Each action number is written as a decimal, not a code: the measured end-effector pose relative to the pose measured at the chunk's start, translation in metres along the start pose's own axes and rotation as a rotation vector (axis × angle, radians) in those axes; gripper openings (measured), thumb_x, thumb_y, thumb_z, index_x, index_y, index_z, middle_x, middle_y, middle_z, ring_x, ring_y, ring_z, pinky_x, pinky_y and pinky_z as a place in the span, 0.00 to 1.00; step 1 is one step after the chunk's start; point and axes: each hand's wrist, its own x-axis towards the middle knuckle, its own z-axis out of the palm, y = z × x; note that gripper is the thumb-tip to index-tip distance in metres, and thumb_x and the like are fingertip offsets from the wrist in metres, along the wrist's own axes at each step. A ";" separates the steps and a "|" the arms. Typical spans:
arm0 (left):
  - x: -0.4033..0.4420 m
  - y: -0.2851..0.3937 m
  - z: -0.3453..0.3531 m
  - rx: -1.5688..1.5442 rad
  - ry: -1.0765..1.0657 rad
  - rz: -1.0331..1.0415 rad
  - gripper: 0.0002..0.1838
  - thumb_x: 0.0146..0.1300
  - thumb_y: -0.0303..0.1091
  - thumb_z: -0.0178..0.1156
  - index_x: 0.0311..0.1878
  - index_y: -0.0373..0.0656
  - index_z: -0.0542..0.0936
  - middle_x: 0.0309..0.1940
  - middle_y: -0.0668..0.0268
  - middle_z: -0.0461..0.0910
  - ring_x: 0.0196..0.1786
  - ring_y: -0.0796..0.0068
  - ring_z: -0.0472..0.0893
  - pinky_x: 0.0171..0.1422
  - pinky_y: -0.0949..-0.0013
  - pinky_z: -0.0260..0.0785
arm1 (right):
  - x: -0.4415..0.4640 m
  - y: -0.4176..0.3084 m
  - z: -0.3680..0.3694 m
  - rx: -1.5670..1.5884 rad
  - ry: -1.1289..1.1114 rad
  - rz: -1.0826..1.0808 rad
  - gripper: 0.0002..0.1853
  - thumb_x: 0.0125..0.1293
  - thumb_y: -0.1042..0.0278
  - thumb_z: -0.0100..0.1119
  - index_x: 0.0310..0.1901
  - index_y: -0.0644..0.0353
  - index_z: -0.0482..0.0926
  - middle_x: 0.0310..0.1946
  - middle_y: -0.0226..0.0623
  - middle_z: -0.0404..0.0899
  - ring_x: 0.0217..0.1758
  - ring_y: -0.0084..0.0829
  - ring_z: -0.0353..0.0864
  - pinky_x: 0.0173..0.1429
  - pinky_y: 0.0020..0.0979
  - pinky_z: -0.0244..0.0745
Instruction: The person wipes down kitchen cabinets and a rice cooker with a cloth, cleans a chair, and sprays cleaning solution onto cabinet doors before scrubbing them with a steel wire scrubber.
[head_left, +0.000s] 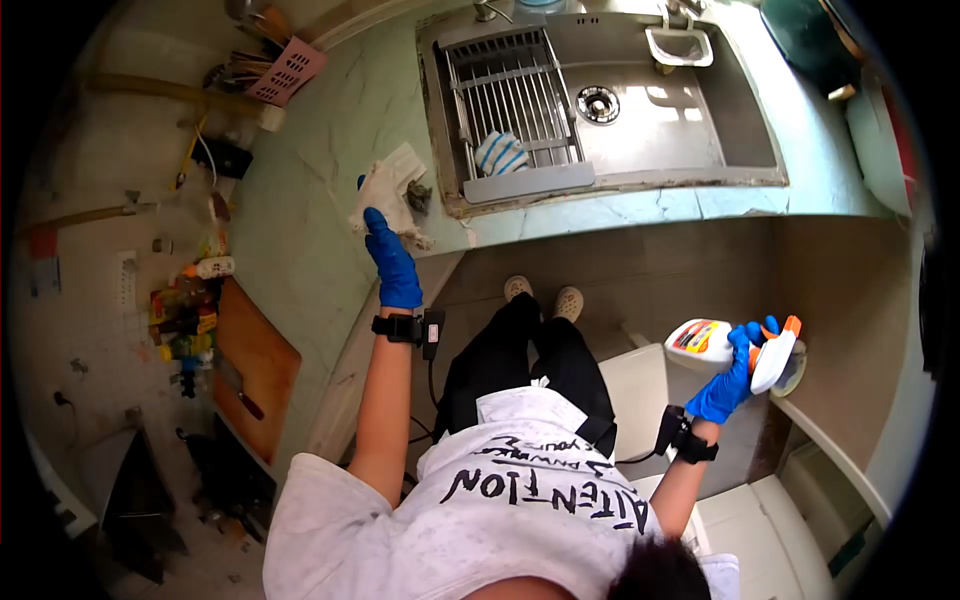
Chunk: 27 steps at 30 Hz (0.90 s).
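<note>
My left hand (393, 262), in a blue glove, is closed on a crumpled off-white cloth (388, 195) at the front edge of the pale green marbled counter (310, 190). A small dark greenish clump (420, 196) lies against the cloth's right side; I cannot make out what it is. Out to the right, away from the counter, my gloved right hand (728, 385) grips a white spray bottle (697, 343) by its neck, near the orange and white trigger head. The bottle lies tilted, with its colourful label showing.
A steel sink (690, 130) holds a drying rack (505, 90) with a blue-striped cloth (502, 153). On the left are a pink utensil holder (287, 72), a brown cutting board (255, 370) and a knife (240, 390). A white chair (765, 540) stands behind on the right.
</note>
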 end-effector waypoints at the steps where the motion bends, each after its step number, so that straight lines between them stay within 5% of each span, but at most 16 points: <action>1: 0.006 -0.001 -0.003 0.042 0.024 0.165 0.32 0.53 0.61 0.46 0.29 0.32 0.72 0.14 0.59 0.72 0.14 0.70 0.70 0.19 0.70 0.64 | -0.004 0.007 -0.004 -0.007 -0.023 0.020 0.22 0.45 0.82 0.50 0.46 0.64 0.65 0.31 0.29 0.65 0.34 0.21 0.65 0.41 0.21 0.65; 3: 0.006 -0.002 0.001 0.102 0.050 0.478 0.30 0.53 0.59 0.47 0.32 0.34 0.72 0.21 0.58 0.74 0.18 0.68 0.72 0.22 0.67 0.67 | -0.012 0.025 -0.015 0.046 -0.068 0.053 0.22 0.48 0.79 0.54 0.47 0.66 0.64 0.32 0.29 0.66 0.37 0.20 0.66 0.47 0.22 0.61; 4: -0.003 0.003 -0.002 0.116 0.017 0.468 0.30 0.53 0.59 0.47 0.32 0.34 0.72 0.21 0.58 0.74 0.18 0.68 0.72 0.22 0.67 0.67 | -0.018 0.030 -0.021 0.013 -0.069 0.046 0.22 0.47 0.78 0.55 0.47 0.66 0.64 0.32 0.29 0.66 0.38 0.20 0.66 0.48 0.22 0.61; 6: -0.039 0.043 0.008 0.001 -0.045 0.097 0.32 0.57 0.55 0.44 0.51 0.34 0.63 0.48 0.61 0.67 0.49 0.69 0.68 0.55 0.69 0.59 | -0.032 0.035 -0.029 -0.050 -0.078 -0.001 0.23 0.47 0.78 0.56 0.48 0.66 0.64 0.33 0.29 0.67 0.39 0.20 0.66 0.49 0.24 0.61; 7: -0.026 0.037 -0.003 -0.104 -0.163 0.193 0.32 0.57 0.56 0.44 0.55 0.37 0.60 0.51 0.61 0.64 0.53 0.65 0.65 0.58 0.65 0.56 | -0.040 0.034 -0.032 -0.064 -0.075 0.022 0.22 0.49 0.78 0.55 0.48 0.66 0.65 0.33 0.29 0.67 0.39 0.20 0.66 0.49 0.23 0.62; 11: -0.029 0.051 0.005 -0.345 -0.525 0.016 0.30 0.58 0.52 0.44 0.57 0.41 0.57 0.54 0.60 0.61 0.57 0.62 0.61 0.61 0.61 0.54 | -0.082 0.045 -0.036 0.049 -0.128 0.076 0.24 0.50 0.78 0.55 0.50 0.65 0.63 0.38 0.32 0.69 0.39 0.19 0.67 0.44 0.19 0.64; 12: -0.032 0.057 0.014 -0.411 -0.672 -0.094 0.30 0.58 0.50 0.45 0.58 0.41 0.56 0.55 0.59 0.60 0.58 0.61 0.61 0.61 0.60 0.53 | -0.096 0.046 -0.031 0.046 -0.070 0.128 0.28 0.47 0.71 0.60 0.51 0.65 0.63 0.40 0.32 0.68 0.39 0.19 0.67 0.46 0.20 0.63; 15: -0.044 0.059 0.030 -0.417 -0.984 -0.268 0.29 0.58 0.48 0.46 0.58 0.42 0.56 0.57 0.58 0.59 0.56 0.60 0.63 0.60 0.58 0.54 | -0.137 0.073 -0.019 0.029 -0.037 0.097 0.20 0.51 0.78 0.53 0.48 0.62 0.64 0.43 0.35 0.68 0.31 0.18 0.66 0.35 0.19 0.67; 19: -0.059 0.053 0.019 -0.218 -1.087 -0.345 0.30 0.57 0.44 0.47 0.60 0.42 0.54 0.56 0.58 0.59 0.56 0.60 0.63 0.61 0.57 0.53 | -0.183 0.086 0.000 0.366 0.019 0.217 0.21 0.49 0.82 0.52 0.47 0.61 0.67 0.40 0.30 0.72 0.27 0.14 0.66 0.32 0.16 0.67; 21: -0.063 0.040 0.012 -0.219 -1.265 -0.524 0.31 0.56 0.41 0.48 0.61 0.43 0.51 0.57 0.58 0.58 0.57 0.60 0.62 0.61 0.57 0.53 | -0.201 0.108 0.006 0.180 -0.005 0.247 0.21 0.48 0.83 0.51 0.47 0.62 0.67 0.41 0.30 0.71 0.27 0.13 0.66 0.33 0.17 0.66; 25: -0.066 0.007 -0.016 0.017 -1.190 -0.530 0.32 0.55 0.38 0.49 0.62 0.40 0.49 0.58 0.57 0.56 0.60 0.62 0.58 0.64 0.62 0.48 | -0.227 0.137 0.032 0.527 -0.072 0.412 0.25 0.47 0.82 0.50 0.51 0.64 0.65 0.41 0.31 0.71 0.30 0.15 0.68 0.34 0.17 0.66; 27: -0.075 -0.014 -0.018 0.061 -1.255 -0.338 0.34 0.54 0.38 0.50 0.62 0.40 0.48 0.59 0.56 0.53 0.62 0.65 0.54 0.65 0.61 0.45 | -0.231 0.165 0.044 0.590 -0.082 0.437 0.26 0.48 0.82 0.49 0.52 0.63 0.64 0.40 0.32 0.71 0.37 0.19 0.68 0.34 0.18 0.66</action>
